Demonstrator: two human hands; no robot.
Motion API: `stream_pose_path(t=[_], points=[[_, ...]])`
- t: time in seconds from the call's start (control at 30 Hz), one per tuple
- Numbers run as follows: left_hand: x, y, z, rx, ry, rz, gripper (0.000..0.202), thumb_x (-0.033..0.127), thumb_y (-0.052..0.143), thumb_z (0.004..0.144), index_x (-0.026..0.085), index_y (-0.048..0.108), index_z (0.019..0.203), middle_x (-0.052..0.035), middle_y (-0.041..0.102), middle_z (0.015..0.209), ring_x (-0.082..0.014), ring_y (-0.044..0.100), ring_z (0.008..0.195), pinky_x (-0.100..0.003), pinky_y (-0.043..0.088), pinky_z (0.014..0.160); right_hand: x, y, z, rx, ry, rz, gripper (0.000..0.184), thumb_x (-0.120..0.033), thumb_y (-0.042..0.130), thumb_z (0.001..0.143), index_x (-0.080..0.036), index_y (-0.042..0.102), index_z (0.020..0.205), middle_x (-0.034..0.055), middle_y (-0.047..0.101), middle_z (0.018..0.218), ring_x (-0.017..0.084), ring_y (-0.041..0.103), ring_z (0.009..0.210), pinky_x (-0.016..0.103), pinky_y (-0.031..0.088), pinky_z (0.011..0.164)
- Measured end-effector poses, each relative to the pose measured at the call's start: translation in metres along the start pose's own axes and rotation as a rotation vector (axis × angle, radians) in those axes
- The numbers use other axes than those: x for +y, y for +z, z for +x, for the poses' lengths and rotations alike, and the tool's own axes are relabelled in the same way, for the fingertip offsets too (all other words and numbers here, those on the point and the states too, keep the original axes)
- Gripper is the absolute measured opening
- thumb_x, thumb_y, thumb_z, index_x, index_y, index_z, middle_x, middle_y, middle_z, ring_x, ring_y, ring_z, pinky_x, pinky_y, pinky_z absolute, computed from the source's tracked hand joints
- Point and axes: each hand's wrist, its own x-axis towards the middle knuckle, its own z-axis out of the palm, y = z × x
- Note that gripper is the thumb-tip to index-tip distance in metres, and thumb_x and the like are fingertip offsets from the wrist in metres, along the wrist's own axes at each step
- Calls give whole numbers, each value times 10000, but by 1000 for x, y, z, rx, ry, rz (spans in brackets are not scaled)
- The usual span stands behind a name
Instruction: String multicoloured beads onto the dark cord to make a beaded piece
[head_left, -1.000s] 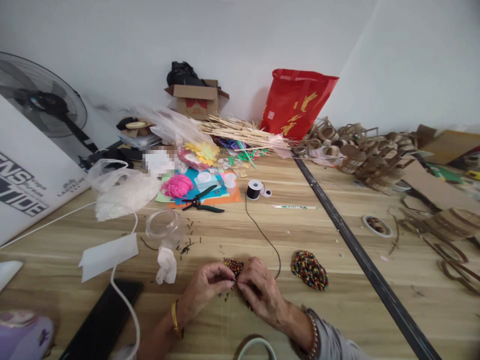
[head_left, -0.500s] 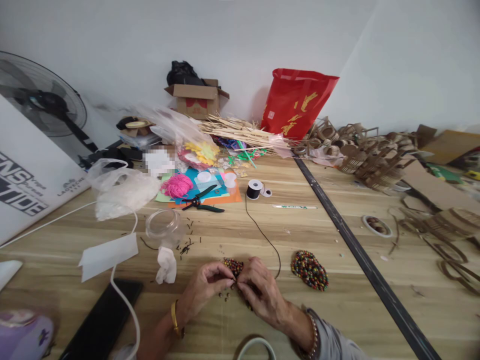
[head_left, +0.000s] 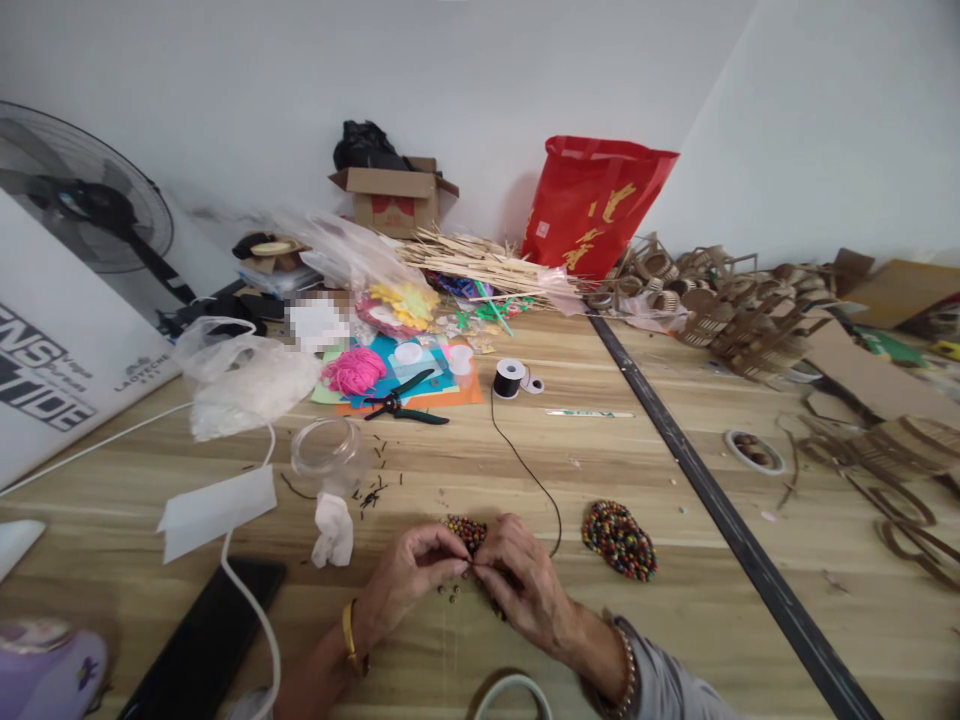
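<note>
My left hand and my right hand meet fingertip to fingertip low in the middle of the wooden table. Both are pinched shut around a small piece of multicoloured beadwork that shows just above the fingers. A thin black cord runs from my right hand up to a black spool. A few loose beads lie under the hands. A finished oval patch of coloured beads rests on the table to the right of my right hand.
Black pliers lie on coloured paper beside pink yarn. A clear jar, a crumpled tissue and a white cable sit left. A dark phone lies at lower left. Red bag, sticks and cardboard pieces stand behind.
</note>
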Motion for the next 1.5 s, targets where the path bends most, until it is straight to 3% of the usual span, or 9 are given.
stream_pose_path(t=[1.5], points=[[1, 1, -1, -17, -28, -84, 175, 258, 797, 607, 141, 696, 690, -11, 693, 677, -166, 593, 680, -271, 444, 676, 1, 2, -1, -2, -22, 24, 97, -220, 499, 954, -193, 587, 921, 55, 606, 805, 180, 545, 764, 325, 461, 700]])
